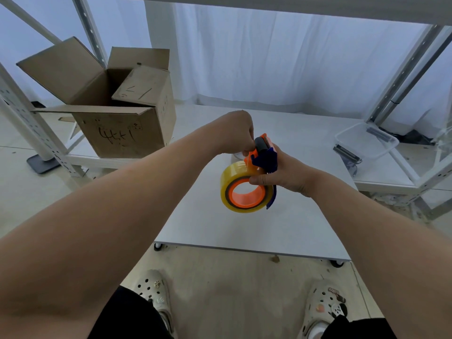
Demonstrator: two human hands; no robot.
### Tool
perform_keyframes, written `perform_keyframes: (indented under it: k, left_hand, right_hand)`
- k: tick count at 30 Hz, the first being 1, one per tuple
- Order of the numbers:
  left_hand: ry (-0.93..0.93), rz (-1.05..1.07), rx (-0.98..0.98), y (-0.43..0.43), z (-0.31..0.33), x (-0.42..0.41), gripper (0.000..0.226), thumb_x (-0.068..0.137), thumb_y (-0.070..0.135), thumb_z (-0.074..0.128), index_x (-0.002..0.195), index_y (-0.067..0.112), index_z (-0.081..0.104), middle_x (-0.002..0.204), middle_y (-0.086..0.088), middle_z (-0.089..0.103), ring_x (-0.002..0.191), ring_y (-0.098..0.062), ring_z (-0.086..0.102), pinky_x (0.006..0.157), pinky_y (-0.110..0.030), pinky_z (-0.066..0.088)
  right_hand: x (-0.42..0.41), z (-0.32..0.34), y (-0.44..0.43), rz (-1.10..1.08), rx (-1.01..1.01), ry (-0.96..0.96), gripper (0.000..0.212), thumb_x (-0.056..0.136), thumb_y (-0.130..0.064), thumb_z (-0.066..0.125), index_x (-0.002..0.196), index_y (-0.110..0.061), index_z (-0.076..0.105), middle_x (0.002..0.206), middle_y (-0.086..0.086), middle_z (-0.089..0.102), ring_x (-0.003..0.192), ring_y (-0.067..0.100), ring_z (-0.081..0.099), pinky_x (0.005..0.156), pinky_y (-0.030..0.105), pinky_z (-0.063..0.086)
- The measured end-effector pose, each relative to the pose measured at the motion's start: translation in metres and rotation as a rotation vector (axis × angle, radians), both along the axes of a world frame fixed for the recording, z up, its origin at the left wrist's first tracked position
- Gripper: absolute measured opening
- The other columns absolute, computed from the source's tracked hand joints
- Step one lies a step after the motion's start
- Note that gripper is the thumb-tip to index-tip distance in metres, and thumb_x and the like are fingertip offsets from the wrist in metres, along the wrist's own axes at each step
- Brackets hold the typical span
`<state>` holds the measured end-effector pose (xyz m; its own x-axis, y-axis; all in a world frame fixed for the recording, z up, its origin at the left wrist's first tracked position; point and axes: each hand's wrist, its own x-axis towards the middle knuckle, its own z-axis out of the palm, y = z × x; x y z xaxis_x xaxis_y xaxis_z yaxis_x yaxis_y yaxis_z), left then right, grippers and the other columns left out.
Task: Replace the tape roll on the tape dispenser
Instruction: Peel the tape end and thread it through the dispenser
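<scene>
Nearest the viewer, two perforated clogs stand on the pale floor, with dark trouser legs at the lower edge. Both bare forearms reach forward over a low white surface mounted on small castors.

The right hand holds the tape dispenser above the surface: its fingers are curled around the blue-and-orange body, with the thumb pressed on the upper edge of the tape roll. The roll, clear yellowish tape, sits mounted on the dispenser's orange hub, its open centre facing the camera, clear of the surface.

The left hand meets the dispenser's upper end from the left, beside the grey roller. Its fingertips are drawn together at the orange frame, where a thin strip of tape runs up from the roll; whether they pinch the strip or the frame cannot be told.

Farther back on the left, an open cardboard box with handwritten marks rests on a low white shelf. On the right lies a clear plastic container. White metal shelving uprights and a white curtain close the background.
</scene>
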<state>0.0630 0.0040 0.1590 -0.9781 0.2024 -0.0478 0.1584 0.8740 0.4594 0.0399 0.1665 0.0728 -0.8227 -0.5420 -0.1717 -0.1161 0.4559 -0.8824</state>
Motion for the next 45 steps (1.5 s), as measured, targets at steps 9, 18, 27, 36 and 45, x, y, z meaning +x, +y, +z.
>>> perform_keyframes:
  k: [9,18,27,36,45]
  left_hand:
    - [-0.073,0.065,0.104,-0.002,0.005,-0.001,0.021,0.084,0.014,0.065,0.094,-0.004,0.069,0.095,-0.017,0.069,0.071,-0.018,0.054,0.057,-0.021,0.042]
    - [-0.145,0.209,0.53,-0.009,0.02,0.0,0.009,0.081,0.008,0.063,0.078,0.001,0.067,0.05,0.003,0.064,0.043,-0.004,0.052,0.043,-0.014,0.041]
    - [-0.18,0.213,0.658,-0.006,0.021,0.007,0.026,0.082,0.001,0.063,0.103,0.009,0.052,0.067,-0.01,0.063,0.049,-0.012,0.057,0.046,-0.018,0.049]
    - [-0.162,0.015,0.46,-0.006,0.021,0.006,0.015,0.08,0.007,0.067,0.094,0.003,0.072,0.083,-0.008,0.071,0.062,-0.004,0.063,0.056,-0.012,0.053]
    - [-0.08,-0.072,0.17,-0.003,0.014,0.006,0.022,0.073,0.006,0.071,0.093,0.014,0.072,0.096,-0.01,0.072,0.095,-0.026,0.066,0.087,-0.039,0.054]
  right_hand:
    - [0.006,-0.001,-0.003,0.015,0.065,0.01,0.087,0.074,-0.025,0.079,0.142,-0.031,0.025,0.122,-0.005,0.052,0.106,0.02,0.056,0.085,0.029,0.053]
    - [0.003,0.016,0.005,-0.116,-0.305,-0.098,0.043,0.086,-0.014,0.063,0.125,-0.027,0.05,0.108,-0.002,0.065,0.096,0.014,0.064,0.084,0.031,0.056]
    - [0.005,0.021,0.005,-0.335,-0.332,0.03,0.032,0.092,-0.007,0.056,0.123,-0.015,0.057,0.089,-0.006,0.069,0.078,0.009,0.066,0.063,0.016,0.055]
    - [0.001,0.017,0.013,-0.436,-0.212,0.12,0.038,0.088,-0.007,0.062,0.125,-0.016,0.058,0.112,0.016,0.067,0.105,0.036,0.062,0.093,0.049,0.053]
    - [0.003,0.013,0.014,-0.431,-0.137,0.065,0.038,0.089,-0.003,0.059,0.125,-0.014,0.059,0.114,0.019,0.066,0.105,0.036,0.061,0.094,0.05,0.052]
